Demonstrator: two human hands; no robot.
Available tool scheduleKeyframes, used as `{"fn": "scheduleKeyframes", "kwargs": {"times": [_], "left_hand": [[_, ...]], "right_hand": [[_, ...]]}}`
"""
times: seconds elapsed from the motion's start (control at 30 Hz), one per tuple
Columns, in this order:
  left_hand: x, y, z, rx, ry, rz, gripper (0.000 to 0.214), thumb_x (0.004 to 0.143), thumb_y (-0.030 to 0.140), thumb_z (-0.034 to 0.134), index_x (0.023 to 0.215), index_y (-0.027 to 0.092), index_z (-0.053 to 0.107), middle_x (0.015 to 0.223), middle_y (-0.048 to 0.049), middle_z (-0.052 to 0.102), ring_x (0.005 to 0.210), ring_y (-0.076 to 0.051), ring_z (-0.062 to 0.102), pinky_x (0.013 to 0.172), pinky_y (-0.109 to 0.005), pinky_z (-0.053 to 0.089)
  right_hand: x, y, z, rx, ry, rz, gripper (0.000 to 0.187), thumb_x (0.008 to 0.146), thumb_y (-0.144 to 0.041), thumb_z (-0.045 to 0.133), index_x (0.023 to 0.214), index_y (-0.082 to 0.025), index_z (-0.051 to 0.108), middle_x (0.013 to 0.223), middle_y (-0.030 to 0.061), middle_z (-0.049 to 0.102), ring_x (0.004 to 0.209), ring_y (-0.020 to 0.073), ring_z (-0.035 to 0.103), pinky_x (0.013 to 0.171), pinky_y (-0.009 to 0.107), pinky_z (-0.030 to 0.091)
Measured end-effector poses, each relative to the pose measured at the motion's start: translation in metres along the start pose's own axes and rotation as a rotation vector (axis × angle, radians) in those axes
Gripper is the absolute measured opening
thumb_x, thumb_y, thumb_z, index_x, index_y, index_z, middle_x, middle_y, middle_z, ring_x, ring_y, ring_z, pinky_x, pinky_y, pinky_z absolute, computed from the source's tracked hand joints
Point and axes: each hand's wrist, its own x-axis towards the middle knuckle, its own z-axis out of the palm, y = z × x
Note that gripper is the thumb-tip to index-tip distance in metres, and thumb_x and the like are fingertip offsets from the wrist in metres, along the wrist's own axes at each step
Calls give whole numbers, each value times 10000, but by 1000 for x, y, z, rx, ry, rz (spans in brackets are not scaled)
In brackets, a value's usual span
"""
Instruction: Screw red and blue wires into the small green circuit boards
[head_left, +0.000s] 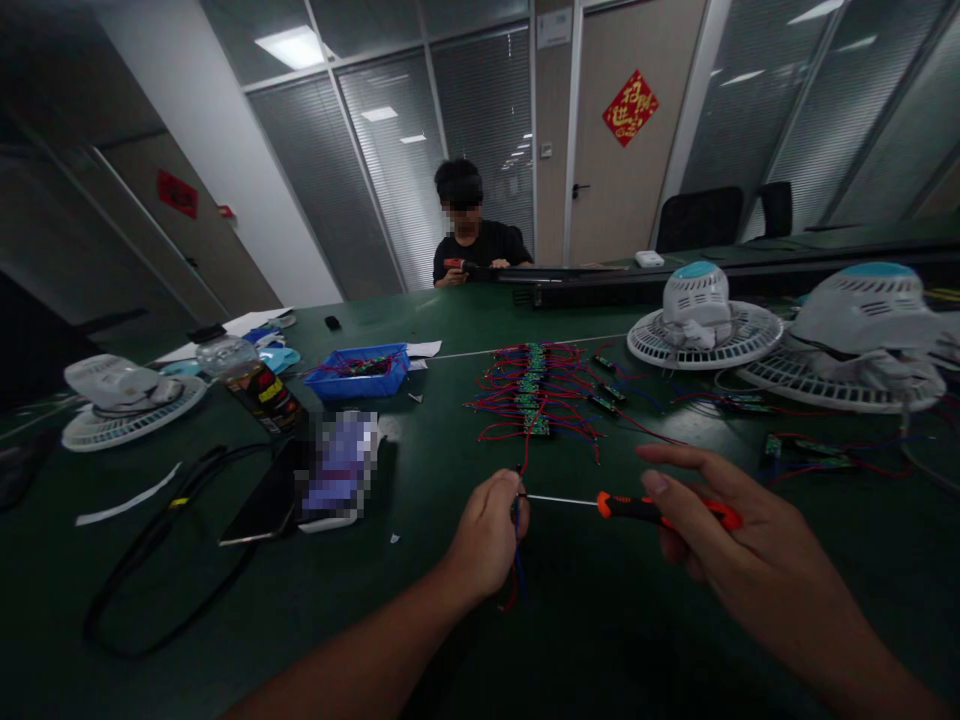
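My left hand [487,525] is closed around a small wired part, most of it hidden by my fingers; red and blue wires [518,570] stick out above and below. From the right, a screwdriver [628,507] with an orange and black handle lies level, its thin shaft tip reaching the part at my left fingertips. My right hand [742,550] holds that handle between thumb and fingers, the index finger stretched out above it. Just beyond my hands, a row of small green circuit boards [532,390] with red and blue wires lies on the green table [450,640].
A blue bin [360,385] holds more wired parts. Left of me are a bottle [259,390], a phone [262,500] and a black cable [105,590]. White fan units [705,320] stand at the right. Across the table, a person [480,245] holds a red and black power tool.
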Motion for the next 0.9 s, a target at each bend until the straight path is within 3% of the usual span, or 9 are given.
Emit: {"fn": "scheduleKeyframes", "kwargs": {"times": [0.2,0.43,0.73,0.9], "left_hand": [[-1,2,1,-62,10,-6,387,902,324,268,561,210,412,443,50,352,421,-115,315,487,-270,281],[1,-2,0,-55,8,-19,393,904,345,259,570,211,417,452,44,357,425,-119,320,476,-268,281],[1,-1,-1,-64,8,-35,422,904,371,263,546,209,416,467,40,364,424,-113,314,472,-265,284],[0,0,0,-37,17,-38,429,894,407,270,532,219,404,450,39,352,424,-122,326,464,-269,280]], "right_hand": [[-1,-2,2,34,21,-21,512,822,-553,523,1164,-173,539,510,-21,621,409,160,560,382,265,445],[2,3,0,-3,38,-55,490,797,-518,564,1163,-195,520,807,53,734,555,196,660,408,282,456],[-1,-4,1,12,90,-77,477,737,-482,615,1118,-207,528,822,59,706,614,198,657,487,279,501],[-2,-4,2,17,63,-49,533,743,-583,587,1110,-197,566,827,74,696,659,208,663,509,285,518]]}}
